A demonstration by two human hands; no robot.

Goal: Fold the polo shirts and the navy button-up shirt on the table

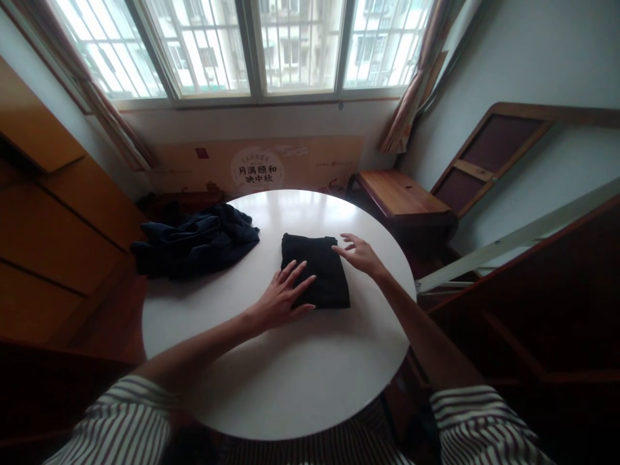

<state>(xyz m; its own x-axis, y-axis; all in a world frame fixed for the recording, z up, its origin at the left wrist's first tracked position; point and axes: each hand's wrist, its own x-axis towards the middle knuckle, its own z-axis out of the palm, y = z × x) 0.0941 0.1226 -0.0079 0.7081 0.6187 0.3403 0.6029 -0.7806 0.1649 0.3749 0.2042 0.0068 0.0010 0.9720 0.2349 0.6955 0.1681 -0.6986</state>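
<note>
A black garment (322,268), folded into a compact rectangle, lies flat on the round white table (271,387). My left hand (283,297) rests on its lower left part with the fingers spread. Close to the upper right edge of the garment is my right hand (359,254), its fingers apart and slightly bent, with nothing held. Whether the right fingertips touch the cloth I cannot tell. What kind of garment it is does not show.
A crumpled dark navy garment (203,239) lies at the table's left edge and hangs over it. Beyond the table on the right stands a wooden stool-like seat (402,194). Wooden cabinets (72,226) line the left; barred windows (252,51) are ahead.
</note>
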